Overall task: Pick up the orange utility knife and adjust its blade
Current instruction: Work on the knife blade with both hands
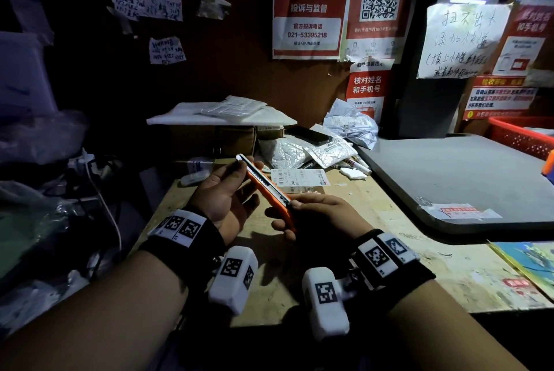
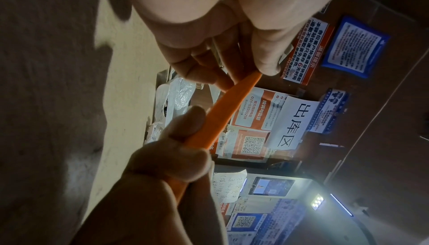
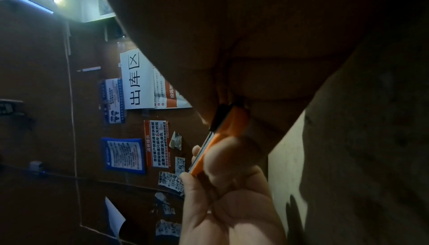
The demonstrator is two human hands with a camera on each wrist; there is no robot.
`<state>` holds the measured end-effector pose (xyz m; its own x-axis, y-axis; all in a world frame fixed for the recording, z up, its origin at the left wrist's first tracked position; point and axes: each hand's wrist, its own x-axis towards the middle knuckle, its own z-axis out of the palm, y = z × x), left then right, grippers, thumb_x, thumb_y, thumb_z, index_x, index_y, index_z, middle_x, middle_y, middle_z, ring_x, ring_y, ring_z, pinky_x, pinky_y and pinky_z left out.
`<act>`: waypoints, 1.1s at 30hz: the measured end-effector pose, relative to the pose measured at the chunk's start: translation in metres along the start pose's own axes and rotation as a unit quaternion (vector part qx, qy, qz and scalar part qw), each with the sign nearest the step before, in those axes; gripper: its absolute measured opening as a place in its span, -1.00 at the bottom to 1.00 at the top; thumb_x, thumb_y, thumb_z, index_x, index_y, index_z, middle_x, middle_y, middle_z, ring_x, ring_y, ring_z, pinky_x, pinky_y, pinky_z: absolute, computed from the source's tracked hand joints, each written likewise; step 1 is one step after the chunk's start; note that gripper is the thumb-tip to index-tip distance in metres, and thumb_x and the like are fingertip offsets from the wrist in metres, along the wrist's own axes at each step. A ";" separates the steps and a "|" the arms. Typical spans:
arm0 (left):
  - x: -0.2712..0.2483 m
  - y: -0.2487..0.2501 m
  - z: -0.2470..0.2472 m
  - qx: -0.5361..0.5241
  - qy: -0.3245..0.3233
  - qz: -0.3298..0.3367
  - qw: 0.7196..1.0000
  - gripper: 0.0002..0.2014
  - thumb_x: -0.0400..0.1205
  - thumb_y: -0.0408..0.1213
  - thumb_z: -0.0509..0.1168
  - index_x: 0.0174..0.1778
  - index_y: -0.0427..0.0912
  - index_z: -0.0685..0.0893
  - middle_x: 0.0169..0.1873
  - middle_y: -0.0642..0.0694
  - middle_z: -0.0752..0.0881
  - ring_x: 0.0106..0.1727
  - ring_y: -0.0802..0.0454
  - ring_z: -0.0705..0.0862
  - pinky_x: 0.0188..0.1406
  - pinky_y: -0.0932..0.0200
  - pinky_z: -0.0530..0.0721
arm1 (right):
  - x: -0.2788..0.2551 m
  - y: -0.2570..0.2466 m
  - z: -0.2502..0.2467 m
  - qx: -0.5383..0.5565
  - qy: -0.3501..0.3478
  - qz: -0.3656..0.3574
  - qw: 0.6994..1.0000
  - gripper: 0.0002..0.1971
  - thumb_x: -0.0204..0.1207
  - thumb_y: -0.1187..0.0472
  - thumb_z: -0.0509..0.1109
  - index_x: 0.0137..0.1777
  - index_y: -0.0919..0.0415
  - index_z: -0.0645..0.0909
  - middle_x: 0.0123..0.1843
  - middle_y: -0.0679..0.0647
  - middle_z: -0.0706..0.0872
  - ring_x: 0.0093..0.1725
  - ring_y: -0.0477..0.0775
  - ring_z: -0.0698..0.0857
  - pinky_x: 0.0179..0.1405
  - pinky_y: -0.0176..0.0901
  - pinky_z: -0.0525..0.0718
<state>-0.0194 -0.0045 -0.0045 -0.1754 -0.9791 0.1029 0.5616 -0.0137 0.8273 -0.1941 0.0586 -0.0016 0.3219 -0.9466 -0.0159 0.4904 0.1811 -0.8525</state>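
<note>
The orange utility knife (image 1: 265, 183) is held in the air over the wooden table (image 1: 374, 220), slanting from far left to near right. My left hand (image 1: 221, 190) pinches its front end between thumb and fingers, where a short pale tip (image 1: 240, 157) sticks out. My right hand (image 1: 314, 214) grips the rear end, with its thumb on the black slider (image 1: 288, 203). In the left wrist view the knife (image 2: 223, 109) spans between my left fingers (image 2: 267, 61) and my right hand (image 2: 167, 157). The right wrist view shows the knife (image 3: 223, 135) running down to my left hand (image 3: 223, 184).
Behind the hands lie a shipping label (image 1: 299, 180), markers (image 1: 356, 163), crumpled parcel bags (image 1: 350, 125), a black phone (image 1: 308, 134) and a white foam sheet (image 1: 221, 116) on boxes. A grey mat (image 1: 458, 178) and red basket (image 1: 521, 133) are at right; cables (image 1: 105, 199) hang at left.
</note>
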 end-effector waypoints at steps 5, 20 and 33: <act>0.001 0.000 -0.004 -0.024 -0.010 -0.013 1.000 -0.86 0.56 -0.15 0.36 -0.06 -0.07 0.78 0.01 -0.04 0.82 -0.06 0.00 0.70 -0.18 0.13 0.60 | -0.001 -0.002 0.003 -0.022 0.011 0.057 0.998 -0.64 0.57 0.29 0.23 0.29 0.51 0.51 0.10 0.53 0.68 -0.20 0.29 0.75 -0.43 -0.12 0.63; -0.010 0.001 0.005 0.005 -0.072 -0.007 0.997 -0.75 0.48 -0.18 0.36 0.05 -0.12 0.74 -0.03 -0.05 0.83 -0.15 0.00 0.71 -0.19 0.11 0.56 | 0.003 0.001 0.004 -0.125 0.041 0.021 0.991 -0.75 0.59 0.24 0.30 -0.04 0.48 0.66 -0.31 0.37 0.71 -0.43 0.24 0.64 -0.49 -0.12 0.69; -0.011 0.001 0.004 0.001 -0.068 -0.005 0.998 -0.73 0.46 -0.19 0.38 0.06 -0.13 0.74 -0.02 -0.08 0.82 -0.11 -0.03 0.71 -0.21 0.11 0.57 | 0.003 0.002 0.004 -0.162 0.058 0.008 0.985 -0.73 0.59 0.23 0.29 -0.05 0.48 0.68 -0.36 0.34 0.72 -0.46 0.24 0.66 -0.43 -0.09 0.67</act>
<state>-0.0202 0.0067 -0.0025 -0.2893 -0.9423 0.1685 0.5577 -0.0228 0.8297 -0.1894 0.0573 -0.0010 0.2234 -0.9719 -0.0746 0.1958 0.1197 -0.9733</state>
